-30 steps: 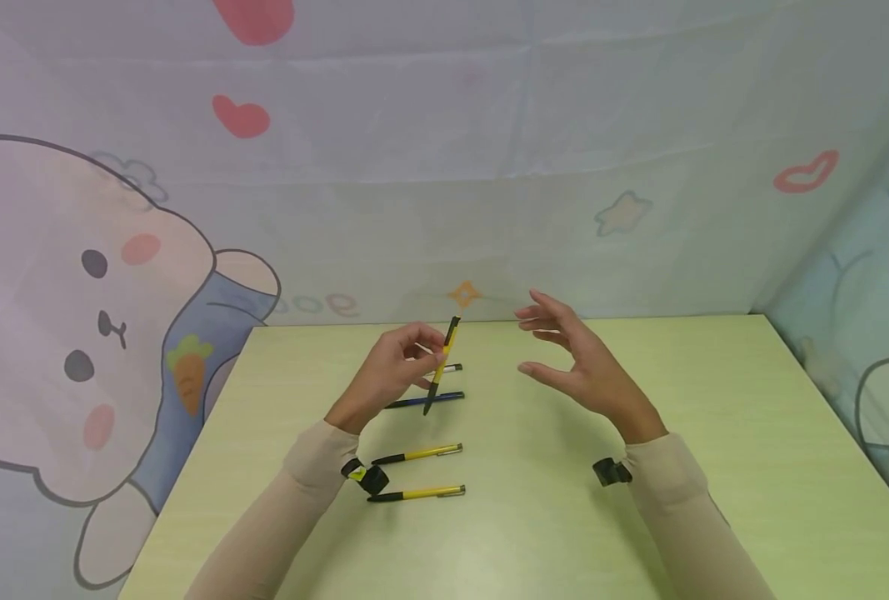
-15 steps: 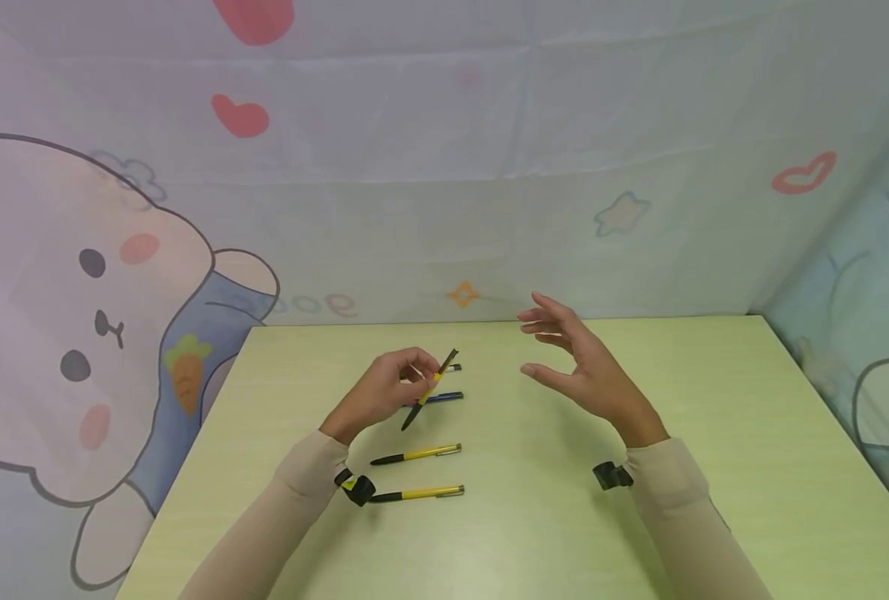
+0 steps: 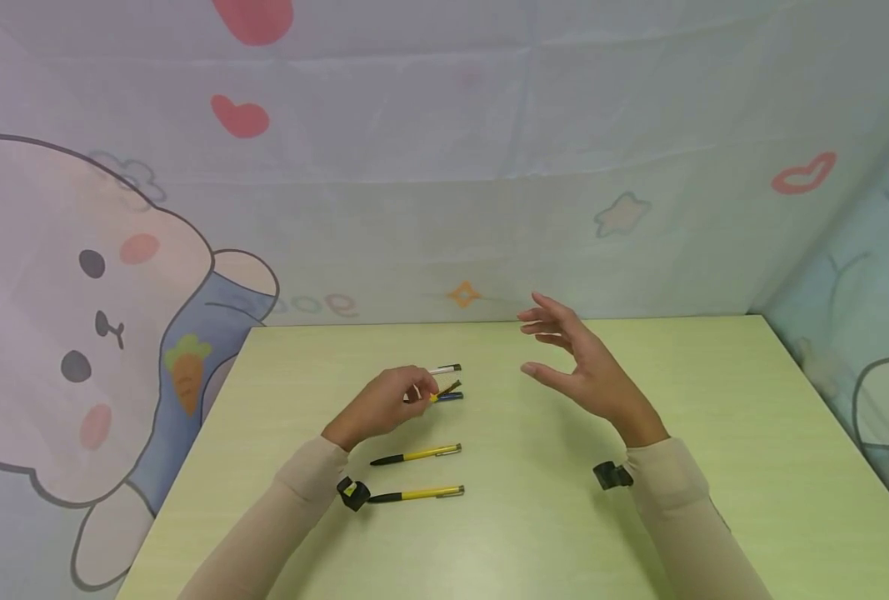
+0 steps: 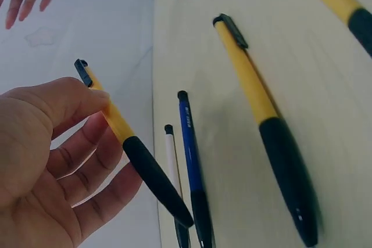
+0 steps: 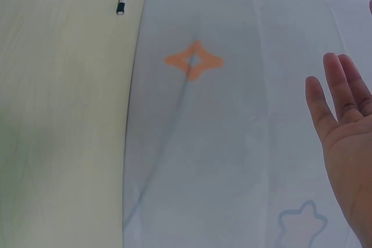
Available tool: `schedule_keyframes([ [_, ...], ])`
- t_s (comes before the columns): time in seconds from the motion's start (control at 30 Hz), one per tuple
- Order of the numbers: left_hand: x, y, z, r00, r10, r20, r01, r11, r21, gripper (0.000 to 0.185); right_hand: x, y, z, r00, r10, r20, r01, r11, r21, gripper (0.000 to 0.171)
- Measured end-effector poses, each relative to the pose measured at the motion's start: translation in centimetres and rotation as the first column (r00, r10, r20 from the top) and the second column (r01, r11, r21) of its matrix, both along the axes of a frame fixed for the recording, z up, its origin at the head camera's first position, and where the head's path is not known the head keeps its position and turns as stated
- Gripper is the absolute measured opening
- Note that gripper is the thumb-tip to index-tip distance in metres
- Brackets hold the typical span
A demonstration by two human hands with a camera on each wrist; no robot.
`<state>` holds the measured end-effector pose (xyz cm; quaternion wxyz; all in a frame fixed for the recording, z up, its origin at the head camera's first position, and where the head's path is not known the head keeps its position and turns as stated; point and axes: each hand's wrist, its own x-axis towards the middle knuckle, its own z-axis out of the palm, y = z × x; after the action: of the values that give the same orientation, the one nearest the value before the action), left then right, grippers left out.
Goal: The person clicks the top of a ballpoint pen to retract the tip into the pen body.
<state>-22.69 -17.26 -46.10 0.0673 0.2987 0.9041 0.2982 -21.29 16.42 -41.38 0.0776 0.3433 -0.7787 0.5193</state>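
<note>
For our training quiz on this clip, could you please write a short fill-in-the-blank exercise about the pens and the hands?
1. The left hand pinches a pen that is black and ____.
2. The right hand holds ____.
3. Nearest the person, ____ yellow pens lie free on the table.
4. Beside the white pen lies a ____ pen.

Missing words: yellow; nothing; two; blue

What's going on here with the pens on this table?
A person sits at a pale green table with pens laid out in a row. Their left hand pinches a yellow-and-black pen low over the table, just above the blue pen and the white pen. Two more yellow pens lie nearer the person. The right hand is raised off to the side, fingers spread, holding nothing.
</note>
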Motion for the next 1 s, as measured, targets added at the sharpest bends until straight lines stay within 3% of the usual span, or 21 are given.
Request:
schedule_keyframes([
  [0.2, -0.1, 0.4, -0.8, 0.996, -0.026, -0.081, 0.014, 0.99, -0.141, 0.016, 0.6, -0.3, 1.0, 1.0, -0.003, -0.002, 0.003, 1.0, -0.011, 0.092],
  [0.37, 0.0, 0.5, -1.3, 0.994, -0.054, -0.096, 0.029, 0.971, -0.239, 0.015, 1.5, -0.6, 2.5, 1.0, 0.003, -0.001, -0.003, 1.0, -0.011, 0.088],
  [0.6, 0.0, 0.5, -2.0, 0.989, -0.09, -0.12, 0.05, 0.953, -0.299, 0.014, -0.2, 0.2, 0.4, 1.0, -0.003, -0.009, 0.003, 1.0, -0.001, 0.09],
  [1.0, -0.3, 0.6, -3.2, 0.981, -0.111, -0.161, 0.049, 0.936, -0.35, 0.015, -0.1, 0.5, 0.5, 1.0, 0.003, -0.005, -0.003, 1.0, -0.013, 0.088],
])
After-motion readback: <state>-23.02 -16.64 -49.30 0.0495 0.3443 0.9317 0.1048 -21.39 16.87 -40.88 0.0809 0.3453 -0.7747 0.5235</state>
